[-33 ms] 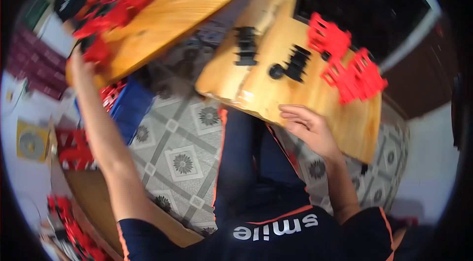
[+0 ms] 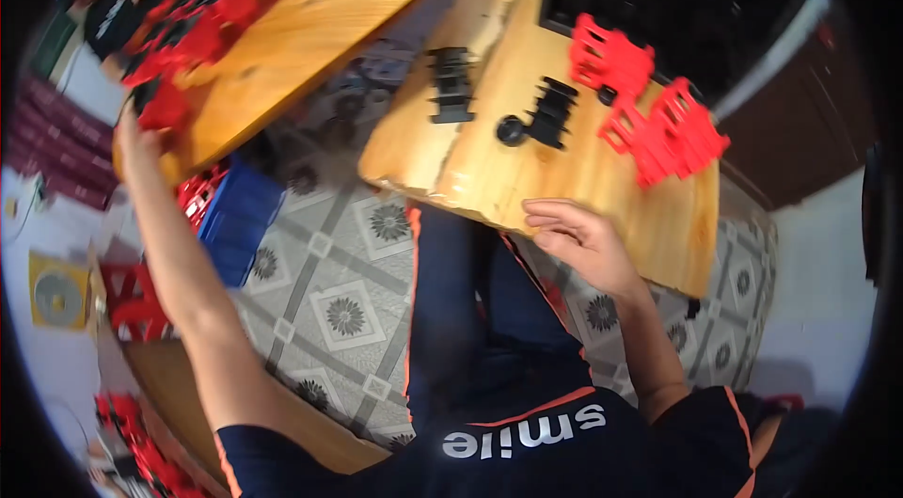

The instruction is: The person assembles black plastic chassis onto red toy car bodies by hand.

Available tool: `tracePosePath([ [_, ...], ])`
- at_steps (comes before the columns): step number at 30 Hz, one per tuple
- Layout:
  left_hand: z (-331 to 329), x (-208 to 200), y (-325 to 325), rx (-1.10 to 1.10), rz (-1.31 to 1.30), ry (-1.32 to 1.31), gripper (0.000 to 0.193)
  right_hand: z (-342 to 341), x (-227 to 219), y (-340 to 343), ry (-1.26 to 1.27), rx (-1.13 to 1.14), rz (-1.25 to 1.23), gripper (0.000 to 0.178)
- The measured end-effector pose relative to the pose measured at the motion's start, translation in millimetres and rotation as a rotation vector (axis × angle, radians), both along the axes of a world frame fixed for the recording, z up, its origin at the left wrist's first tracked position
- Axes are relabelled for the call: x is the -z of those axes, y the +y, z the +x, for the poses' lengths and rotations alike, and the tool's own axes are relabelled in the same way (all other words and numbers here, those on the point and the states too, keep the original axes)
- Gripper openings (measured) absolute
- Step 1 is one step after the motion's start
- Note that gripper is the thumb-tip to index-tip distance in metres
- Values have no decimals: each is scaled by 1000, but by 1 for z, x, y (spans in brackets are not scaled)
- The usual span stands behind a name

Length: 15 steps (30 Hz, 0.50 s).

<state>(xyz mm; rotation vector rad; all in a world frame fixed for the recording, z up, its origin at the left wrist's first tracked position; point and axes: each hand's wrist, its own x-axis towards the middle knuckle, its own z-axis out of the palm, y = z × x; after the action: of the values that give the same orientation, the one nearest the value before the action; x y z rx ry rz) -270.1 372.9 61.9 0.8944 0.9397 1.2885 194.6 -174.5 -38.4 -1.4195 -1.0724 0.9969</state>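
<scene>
Two hands: both the person's own.
Left hand (image 2: 141, 136): stretched far to the round wooden table (image 2: 320, 18), fingers at a red plastic piece (image 2: 162, 108); grip cannot be told.
Right hand (image 2: 578, 239): loosely open, empty, resting on the near edge of the wooden board (image 2: 527, 173).
Black parts (image 2: 550, 112): mid-board.

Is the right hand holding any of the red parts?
No. The right hand rests empty on the near edge of the wooden board, apart from the red parts lying farther back on it.
</scene>
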Motion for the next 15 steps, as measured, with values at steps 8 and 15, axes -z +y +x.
tracePosePath([
  [8, 165, -6, -106, -1219, 561, 390, 76, 55, 17, 112, -822, 240, 380, 27],
  [15, 325, 116, -329, -295, 990, 546, 50, 167, -3, 209, -1512, 576, -35, 61],
])
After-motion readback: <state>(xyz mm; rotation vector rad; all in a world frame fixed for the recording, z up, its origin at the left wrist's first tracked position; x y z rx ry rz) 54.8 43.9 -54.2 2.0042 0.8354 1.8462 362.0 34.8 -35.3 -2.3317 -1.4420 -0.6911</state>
